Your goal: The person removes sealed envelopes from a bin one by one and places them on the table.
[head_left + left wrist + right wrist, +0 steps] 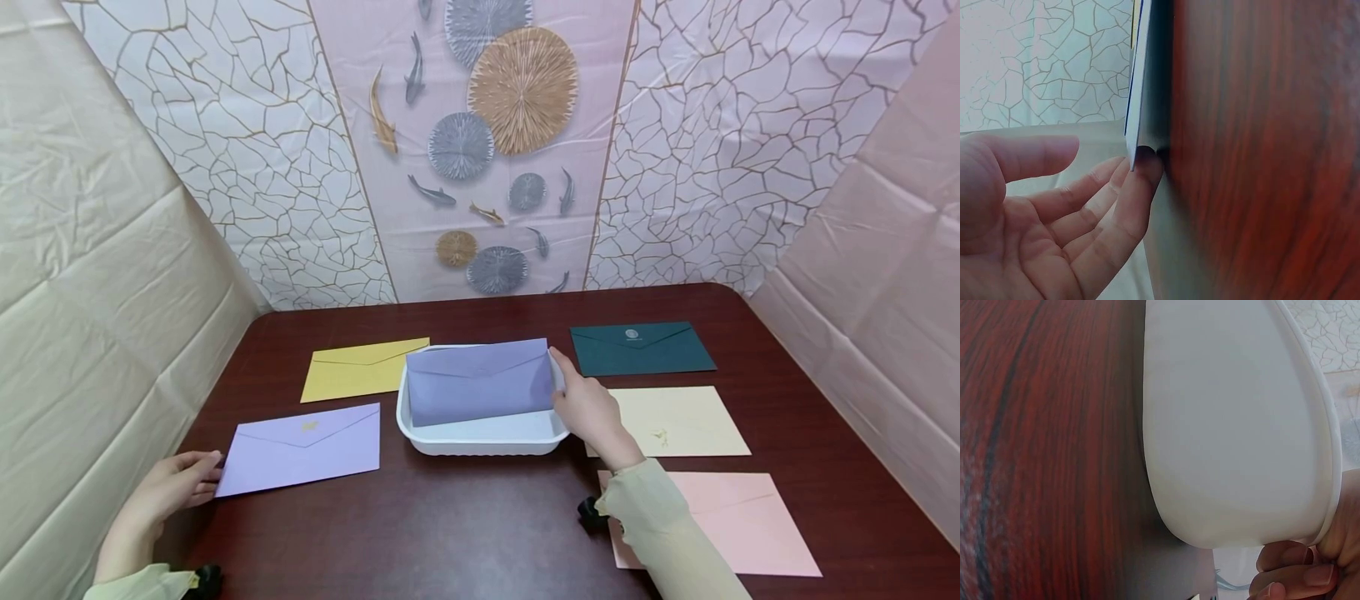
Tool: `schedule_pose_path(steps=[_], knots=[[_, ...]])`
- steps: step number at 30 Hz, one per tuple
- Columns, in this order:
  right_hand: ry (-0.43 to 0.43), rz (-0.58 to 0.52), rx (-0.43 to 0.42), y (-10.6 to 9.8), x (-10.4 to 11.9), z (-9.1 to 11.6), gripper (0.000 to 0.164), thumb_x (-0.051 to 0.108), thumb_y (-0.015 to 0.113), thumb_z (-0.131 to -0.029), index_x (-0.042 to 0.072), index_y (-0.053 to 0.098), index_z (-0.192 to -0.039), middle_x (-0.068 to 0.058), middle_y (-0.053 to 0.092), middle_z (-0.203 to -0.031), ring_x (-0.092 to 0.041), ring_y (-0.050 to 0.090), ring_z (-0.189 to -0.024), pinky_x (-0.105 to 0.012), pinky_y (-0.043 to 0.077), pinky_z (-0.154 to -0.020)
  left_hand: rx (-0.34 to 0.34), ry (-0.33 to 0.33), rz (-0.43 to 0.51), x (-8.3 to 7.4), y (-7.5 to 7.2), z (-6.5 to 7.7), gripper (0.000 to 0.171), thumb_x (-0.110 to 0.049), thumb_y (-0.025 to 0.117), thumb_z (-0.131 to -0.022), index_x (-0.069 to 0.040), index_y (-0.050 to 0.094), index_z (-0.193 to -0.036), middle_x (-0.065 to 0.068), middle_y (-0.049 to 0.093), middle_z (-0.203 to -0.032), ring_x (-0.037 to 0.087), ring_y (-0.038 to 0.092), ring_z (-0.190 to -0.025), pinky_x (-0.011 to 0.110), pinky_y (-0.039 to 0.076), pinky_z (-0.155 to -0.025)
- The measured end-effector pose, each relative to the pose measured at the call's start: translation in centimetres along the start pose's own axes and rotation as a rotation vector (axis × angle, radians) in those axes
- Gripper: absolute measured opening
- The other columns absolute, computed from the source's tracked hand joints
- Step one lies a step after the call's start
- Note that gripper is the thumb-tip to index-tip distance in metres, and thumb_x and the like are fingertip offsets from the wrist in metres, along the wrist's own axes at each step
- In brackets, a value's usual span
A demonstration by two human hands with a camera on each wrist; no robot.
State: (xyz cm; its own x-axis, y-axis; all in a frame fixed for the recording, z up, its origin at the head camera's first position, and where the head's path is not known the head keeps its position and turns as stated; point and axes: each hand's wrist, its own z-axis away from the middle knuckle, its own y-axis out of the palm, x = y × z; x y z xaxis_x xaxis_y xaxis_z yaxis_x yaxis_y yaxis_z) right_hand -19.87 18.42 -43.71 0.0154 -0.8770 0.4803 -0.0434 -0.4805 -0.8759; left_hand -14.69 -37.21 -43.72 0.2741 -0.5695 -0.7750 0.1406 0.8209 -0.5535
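In the head view a white plastic tray [480, 442] stands mid-table with a periwinkle envelope [480, 387] leaning inside it. My right hand [588, 408] grips the tray's right rim, its index finger close to the envelope's upper right corner. The right wrist view shows curled fingers [1297, 575] against the tray's outer wall [1235, 425]. At the left, my left hand [171, 485] is at the near left corner of a lilac envelope [307, 454]. In the left wrist view its fingertips touch the raised envelope edge [1136, 112] from below, while the thumb stands apart.
A yellow envelope [360, 372] lies behind the lilac one, partly behind the tray. On the right lie a dark green envelope [645, 352], a cream envelope [682, 417] and a pink envelope [750, 525], partly under my right forearm. Patterned cloth [487, 167] hangs behind the table.
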Motion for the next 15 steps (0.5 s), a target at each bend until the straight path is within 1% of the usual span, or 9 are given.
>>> schedule_pose_path(steps=[2,8,15], knots=[[-0.002,-0.002,0.0,0.0,0.02,0.01,0.068,0.013,0.052,-0.089,0.016,0.027,-0.152,-0.003,0.045,-0.051,-0.016,0.036,-0.04,-0.027,0.025,-0.038,-0.004,0.0,0.007,0.04,0.01,0.09,0.063,-0.029,0.039,-0.102,0.027,0.029,-0.129,0.027,0.062,-0.105,0.014,0.064,-0.083,0.031,0.051,-0.076],[0.0,-0.002,0.006,0.02,0.08,0.08,0.068,0.013,0.052,-0.089,0.016,0.026,-0.152,-0.003,0.045,-0.051,-0.015,0.036,-0.04,-0.027,0.025,-0.038,-0.015,0.005,0.03,0.09,0.14,0.22,0.063,-0.029,0.041,-0.101,0.025,0.029,-0.129,0.019,0.065,-0.098,0.015,0.065,-0.08,0.031,0.052,-0.074],[0.002,-0.002,0.007,-0.07,0.12,0.11,0.068,0.012,0.052,-0.089,0.016,0.026,-0.152,-0.003,0.045,-0.051,-0.015,0.035,-0.04,-0.027,0.025,-0.038,-0.026,0.013,0.02,-0.22,0.27,0.02,0.062,-0.03,0.042,-0.101,0.024,0.031,-0.128,0.02,0.065,-0.098,0.016,0.065,-0.079,0.03,0.052,-0.074]])
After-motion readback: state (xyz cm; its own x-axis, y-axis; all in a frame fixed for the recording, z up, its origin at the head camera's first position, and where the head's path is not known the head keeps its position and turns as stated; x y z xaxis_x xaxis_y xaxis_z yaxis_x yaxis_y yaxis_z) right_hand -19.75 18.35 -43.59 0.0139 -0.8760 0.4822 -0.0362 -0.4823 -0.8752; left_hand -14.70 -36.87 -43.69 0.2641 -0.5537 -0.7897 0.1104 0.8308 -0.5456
